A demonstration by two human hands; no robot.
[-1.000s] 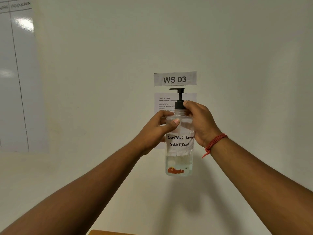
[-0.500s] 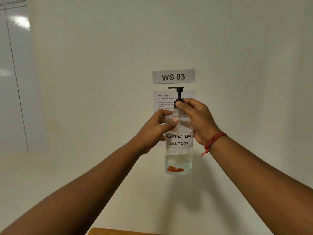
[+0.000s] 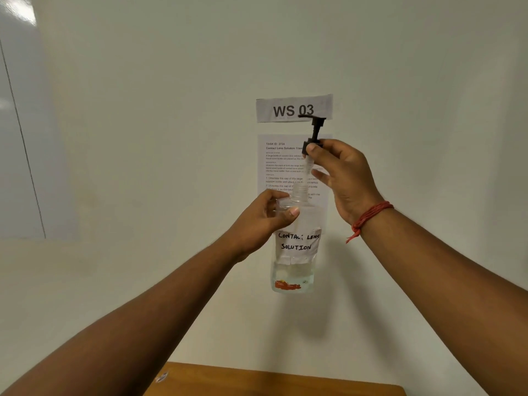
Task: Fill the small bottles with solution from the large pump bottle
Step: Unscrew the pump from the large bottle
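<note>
The large pump bottle [image 3: 295, 252] is held up in the air above the desk [image 3: 274, 380], left hand [image 3: 267, 221] wrapped around its shoulder. The right hand [image 3: 347, 178] pinches the black pump head [image 3: 313, 138], lifted clear of the neck. The bottle looks light, slick and nearly empty; best gripped mid-body.

The pump bottle [image 3: 295, 252] is clear, glossy plastic with a paper label [image 3: 298, 242]. Its pump head [image 3: 313, 132] is matt black plastic. The bench [image 3: 274, 380] looks like smooth wood.
</note>
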